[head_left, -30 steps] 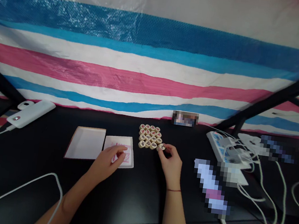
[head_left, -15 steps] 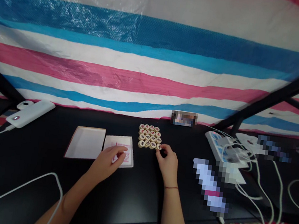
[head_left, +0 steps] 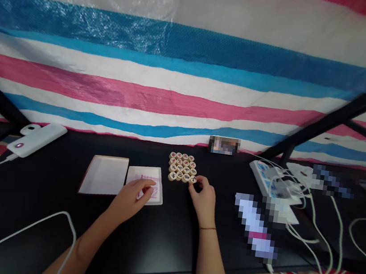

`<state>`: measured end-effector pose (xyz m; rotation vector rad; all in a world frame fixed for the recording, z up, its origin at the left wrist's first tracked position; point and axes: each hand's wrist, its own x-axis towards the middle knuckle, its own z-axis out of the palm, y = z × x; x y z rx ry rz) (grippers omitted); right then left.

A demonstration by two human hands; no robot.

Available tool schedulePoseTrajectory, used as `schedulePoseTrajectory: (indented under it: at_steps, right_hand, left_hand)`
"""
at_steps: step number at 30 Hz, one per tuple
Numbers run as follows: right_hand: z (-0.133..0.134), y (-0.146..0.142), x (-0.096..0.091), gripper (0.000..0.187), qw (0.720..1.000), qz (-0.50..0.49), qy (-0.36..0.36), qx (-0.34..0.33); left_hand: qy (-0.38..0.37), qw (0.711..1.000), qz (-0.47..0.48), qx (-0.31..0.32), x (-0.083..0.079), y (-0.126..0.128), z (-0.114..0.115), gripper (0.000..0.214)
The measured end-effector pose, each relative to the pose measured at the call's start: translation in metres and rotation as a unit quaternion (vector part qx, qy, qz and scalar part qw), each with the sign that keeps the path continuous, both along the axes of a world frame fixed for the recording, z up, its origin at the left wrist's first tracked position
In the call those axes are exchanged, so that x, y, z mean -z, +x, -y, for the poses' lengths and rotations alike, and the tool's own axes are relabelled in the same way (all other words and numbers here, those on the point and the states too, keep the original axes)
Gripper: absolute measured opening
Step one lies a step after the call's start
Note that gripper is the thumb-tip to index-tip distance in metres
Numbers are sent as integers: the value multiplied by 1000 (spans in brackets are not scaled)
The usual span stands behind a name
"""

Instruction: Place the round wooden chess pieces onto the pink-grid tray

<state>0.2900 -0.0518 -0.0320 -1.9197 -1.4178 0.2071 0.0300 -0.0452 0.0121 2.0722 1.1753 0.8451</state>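
Round cream Chinese chess pieces stand in a tight square block on the black table, the far rows marked in red and the near ones in dark characters. At the block's near right corner, my right hand has thumb and fingertips closed around a chess piece. My left hand hovers over or rests on the edge of a shallow white box, its fingers loosely curled and apart from the thumb, nothing between them. Inside that box lies a folded sheet with red lines, partly hidden by the hand.
An open box lid lies left of the box. A white power bank sits at far left, its cable crossing near my left forearm. To the right are a blurred phone and a power strip with tangled cables.
The view has shifted very slightly. My right hand stays at the corner piece, and my left hand keeps its place over the box.
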Motion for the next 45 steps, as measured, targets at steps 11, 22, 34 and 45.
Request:
schedulePoseTrajectory:
  at_steps: [11, 22, 34, 45]
  right_hand:
    - [-1, 0, 1, 24, 1000, 7, -1, 4]
    - [-1, 1, 2, 24, 1000, 2, -2, 12]
    - [-2, -6, -1, 34, 996, 71, 49, -4]
    - [-2, -77, -49, 18, 949, 96, 89, -287]
  left_hand:
    - [8, 1000, -19, 17, -3, 2, 1, 20]
    - [7, 999, -27, 26, -3, 1, 0, 21]
    - [96, 981, -154, 69, 4, -8, -4, 25]
    - [104, 968, -201, 109, 9, -10, -7, 17]
